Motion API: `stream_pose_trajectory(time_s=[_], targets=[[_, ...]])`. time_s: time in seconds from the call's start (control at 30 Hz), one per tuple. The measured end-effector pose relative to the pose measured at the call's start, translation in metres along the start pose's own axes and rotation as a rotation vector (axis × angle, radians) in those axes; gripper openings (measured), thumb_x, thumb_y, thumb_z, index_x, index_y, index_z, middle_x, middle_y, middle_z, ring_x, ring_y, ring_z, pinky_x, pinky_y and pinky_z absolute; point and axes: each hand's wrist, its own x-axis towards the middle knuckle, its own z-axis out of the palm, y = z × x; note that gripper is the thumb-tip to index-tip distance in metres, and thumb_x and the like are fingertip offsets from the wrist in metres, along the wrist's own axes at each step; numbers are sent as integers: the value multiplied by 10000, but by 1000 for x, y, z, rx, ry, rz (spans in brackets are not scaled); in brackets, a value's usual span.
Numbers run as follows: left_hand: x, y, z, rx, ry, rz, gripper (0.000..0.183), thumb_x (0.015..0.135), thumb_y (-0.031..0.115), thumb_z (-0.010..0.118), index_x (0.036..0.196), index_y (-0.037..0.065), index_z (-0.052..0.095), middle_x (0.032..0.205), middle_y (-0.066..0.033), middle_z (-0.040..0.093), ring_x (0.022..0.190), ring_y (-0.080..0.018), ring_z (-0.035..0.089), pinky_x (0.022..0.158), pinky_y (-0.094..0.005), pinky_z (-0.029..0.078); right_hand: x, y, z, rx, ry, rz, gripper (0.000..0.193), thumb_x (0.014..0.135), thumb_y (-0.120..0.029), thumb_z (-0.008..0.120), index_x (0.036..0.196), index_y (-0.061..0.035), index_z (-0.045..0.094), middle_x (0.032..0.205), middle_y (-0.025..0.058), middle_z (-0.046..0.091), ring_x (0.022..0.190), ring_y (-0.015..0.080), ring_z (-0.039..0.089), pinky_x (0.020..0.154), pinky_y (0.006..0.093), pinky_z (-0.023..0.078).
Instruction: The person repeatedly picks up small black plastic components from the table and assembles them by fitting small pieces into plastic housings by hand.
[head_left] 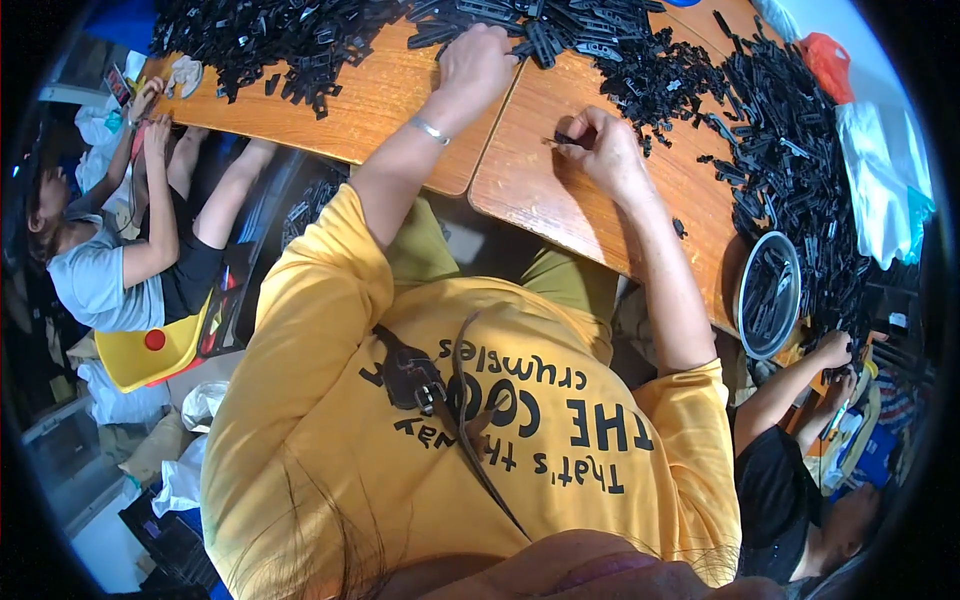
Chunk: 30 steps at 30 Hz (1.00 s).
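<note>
At the far side of the table (400, 110), my left hand (478, 65) reaches to the edge of a pile of long black plastic parts (545, 40). Its fingers curl down among these parts, and what lies between them is hidden. Above the bare wood to the right, my right hand (605, 155) pinches a small black plastic part (565, 138) between thumb and forefinger. Just beyond that hand lies a heap of smaller black pieces (665, 85).
More black parts (280, 40) cover the far left. A long heap (790, 140) runs down the right, beside a metal bowl (768, 295) holding parts. A red plastic bag (828, 65) lies far right. One person (120, 260) sits left, another (800, 480) right.
</note>
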Motion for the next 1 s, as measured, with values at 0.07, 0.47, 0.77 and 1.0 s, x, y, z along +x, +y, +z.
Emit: stream_pose_trajectory(time_s=[0.07, 0.47, 0.77, 1.0], targets=[[-9, -6, 0, -348, -108, -158, 235, 913, 240, 778, 944, 22, 699, 933, -105, 705, 843, -258, 702, 747, -378, 581, -1, -16, 2, 87, 46, -54, 221, 784, -103, 849, 852, -26, 653, 727, 92, 678, 662, 183, 640, 641, 337, 530], [-56, 3, -54, -1836, -560, -465, 197, 1051, 178, 619, 1189, 39, 642, 1087, -61, 724, 1015, -155, 717, 858, -313, 614, -6, -60, 4, 344, 428, -390, 195, 803, -15, 865, 887, -27, 689, 821, 16, 634, 676, 78, 615, 595, 228, 519], [-56, 20, -73, -1643, -544, -388, 324, 1058, 298, 615, 1269, 60, 677, 1015, -35, 736, 783, -72, 705, 606, -189, 519, -7, -70, -21, 39, 383, -750, 180, 802, 57, 778, 924, -34, 682, 891, 94, 664, 768, 274, 694, 665, 348, 570], [-57, 27, -78, -1522, -521, -381, 336, 1048, 353, 631, 1200, 68, 722, 898, 7, 733, 673, -37, 664, 470, -167, 386, -8, -71, -30, -7, 312, -762, 156, 814, 53, 754, 913, -36, 673, 926, 92, 672, 815, 296, 707, 684, 362, 573]])
